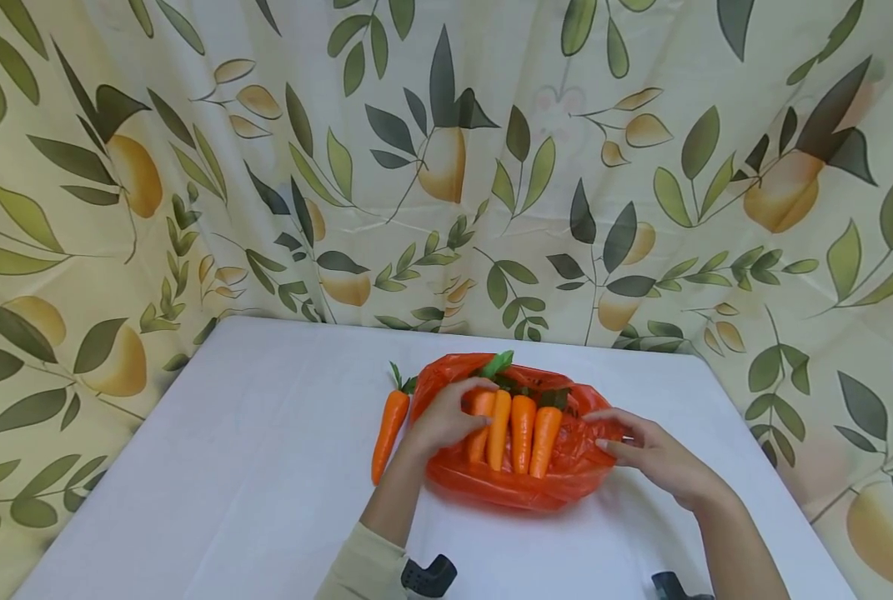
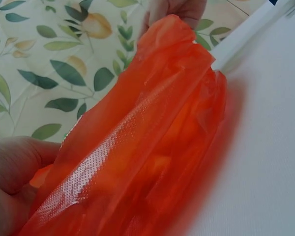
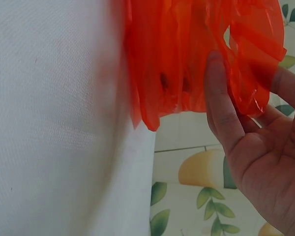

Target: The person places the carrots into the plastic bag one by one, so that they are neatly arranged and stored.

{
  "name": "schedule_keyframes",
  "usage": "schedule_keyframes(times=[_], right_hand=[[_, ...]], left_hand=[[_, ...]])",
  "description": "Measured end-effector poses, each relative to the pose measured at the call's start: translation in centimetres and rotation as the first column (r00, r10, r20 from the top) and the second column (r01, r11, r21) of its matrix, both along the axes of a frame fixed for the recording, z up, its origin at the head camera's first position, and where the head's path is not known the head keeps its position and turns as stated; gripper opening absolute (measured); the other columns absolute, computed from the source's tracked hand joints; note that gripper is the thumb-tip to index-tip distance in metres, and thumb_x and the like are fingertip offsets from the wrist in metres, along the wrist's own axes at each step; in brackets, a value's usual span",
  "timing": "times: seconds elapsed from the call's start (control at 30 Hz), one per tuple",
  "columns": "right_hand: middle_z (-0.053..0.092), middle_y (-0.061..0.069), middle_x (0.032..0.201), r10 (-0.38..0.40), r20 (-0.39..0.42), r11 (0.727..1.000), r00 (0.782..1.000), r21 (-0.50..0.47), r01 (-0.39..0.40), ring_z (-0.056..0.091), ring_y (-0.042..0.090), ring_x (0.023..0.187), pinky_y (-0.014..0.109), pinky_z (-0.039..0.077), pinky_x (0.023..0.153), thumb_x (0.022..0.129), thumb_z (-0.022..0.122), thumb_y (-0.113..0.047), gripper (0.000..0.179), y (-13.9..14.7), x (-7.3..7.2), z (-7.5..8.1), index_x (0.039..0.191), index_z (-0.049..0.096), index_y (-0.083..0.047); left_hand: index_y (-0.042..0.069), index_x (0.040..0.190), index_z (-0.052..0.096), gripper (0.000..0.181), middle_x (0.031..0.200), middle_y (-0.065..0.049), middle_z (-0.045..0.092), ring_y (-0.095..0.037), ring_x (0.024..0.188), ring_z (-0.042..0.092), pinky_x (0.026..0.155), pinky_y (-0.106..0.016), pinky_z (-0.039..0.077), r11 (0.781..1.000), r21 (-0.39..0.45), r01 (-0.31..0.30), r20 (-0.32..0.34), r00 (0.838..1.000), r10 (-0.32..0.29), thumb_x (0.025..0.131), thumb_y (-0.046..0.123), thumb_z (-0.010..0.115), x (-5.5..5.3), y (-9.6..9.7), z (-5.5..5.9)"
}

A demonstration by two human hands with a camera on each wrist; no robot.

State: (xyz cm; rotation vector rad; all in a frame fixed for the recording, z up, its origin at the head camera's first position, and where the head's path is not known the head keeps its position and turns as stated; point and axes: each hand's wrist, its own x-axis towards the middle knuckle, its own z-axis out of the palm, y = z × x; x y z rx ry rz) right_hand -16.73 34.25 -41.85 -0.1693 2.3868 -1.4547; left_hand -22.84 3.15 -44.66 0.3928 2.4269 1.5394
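Note:
A red plastic bag [image 1: 506, 493] lies with its mouth spread, and several orange carrots [image 1: 522, 433] show side by side inside it. Over the bag's left side reaches my left hand [image 1: 446, 419], with thumb and fingers around the leftmost carrot [image 1: 480, 425]; the bag's wall [image 2: 123, 142] hides most of this grip in the left wrist view. At the opposite side, my right hand [image 1: 644, 450] holds the bag's edge between thumb and fingers. The right wrist view shows the crumpled film [image 3: 246, 73] passing between the fingers of that hand.
One more carrot [image 1: 390, 433] with green leaves lies outside the bag, just left of it. Everything rests on a white table [image 1: 266, 467]. Behind the table's far edge hangs a curtain [image 1: 416, 250] printed with fruit and leaves.

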Motion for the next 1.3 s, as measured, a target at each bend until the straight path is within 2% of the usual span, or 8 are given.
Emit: schedule_keyframes(times=[0.2, 0.6, 0.8, 1.07, 1.3], right_hand=[[0.041, 0.016, 0.138, 0.008, -0.007, 1.0, 1.0, 0.005, -0.008, 0.054, 0.032, 0.111, 0.043, 0.05, 0.085, 0.093, 0.06, -0.021, 0.043, -0.03, -0.04, -0.05, 0.134, 0.05, -0.012], [0.04, 0.017, 0.139, -0.008, 0.014, 1.0, 1.0, 0.005, 0.008, 0.055, 0.031, 0.11, 0.045, 0.049, 0.086, 0.094, 0.059, -0.019, 0.042, -0.28, 0.14, -0.08, 0.134, 0.05, -0.011], [0.038, 0.019, 0.141, 0.005, 0.0, 1.0, 1.0, 0.003, -0.005, 0.054, 0.031, 0.111, 0.046, 0.049, 0.086, 0.094, 0.059, -0.02, 0.042, -0.33, 0.19, 0.33, 0.134, 0.05, -0.009], [0.036, 0.02, 0.142, 0.011, 0.005, 1.0, 1.0, -0.015, -0.011, 0.055, 0.03, 0.11, 0.045, 0.049, 0.086, 0.094, 0.059, -0.021, 0.044, -0.32, 0.28, 0.45, 0.134, 0.049, -0.007], [0.039, 0.019, 0.14, 0.01, 0.002, 1.0, 1.0, -0.01, -0.01, 0.055, 0.031, 0.111, 0.045, 0.049, 0.087, 0.093, 0.06, -0.021, 0.044, -0.27, 0.27, 0.41, 0.134, 0.049, -0.008]], left_hand=[[0.032, 0.119, 0.061, 0.042, 0.115, 0.005, 0.057, -0.02, 0.105, 0.05, 0.091, -0.042, 0.045, 0.999, -0.006, -0.033, 0.021, 0.999, 0.033, 0.084, 0.01, 0.07, -0.07, -0.57, -0.49], [0.03, 0.12, 0.061, 0.044, 0.115, 0.001, 0.056, -0.023, 0.105, 0.049, 0.091, -0.044, 0.044, 0.999, -0.029, -0.038, 0.071, 0.997, 0.04, 0.085, 0.006, 0.069, -0.14, -0.82, -0.94], [0.028, 0.119, 0.062, 0.043, 0.116, 0.001, 0.056, -0.023, 0.106, 0.05, 0.093, -0.046, 0.043, 0.998, -0.042, -0.038, 0.053, 0.998, 0.04, 0.084, 0.006, 0.069, -0.13, -0.98, -0.55], [0.024, 0.117, 0.061, 0.035, 0.116, -0.002, 0.056, -0.025, 0.105, 0.051, 0.096, -0.048, 0.041, 0.991, -0.102, -0.087, 0.073, 0.993, 0.094, 0.086, 0.008, 0.068, 0.14, -0.79, -0.84], [0.022, 0.119, 0.062, 0.037, 0.118, -0.001, 0.056, -0.024, 0.107, 0.05, 0.097, -0.049, 0.039, 0.992, -0.102, -0.078, 0.048, 0.995, 0.084, 0.086, 0.009, 0.069, 0.22, -0.62, -0.47]])
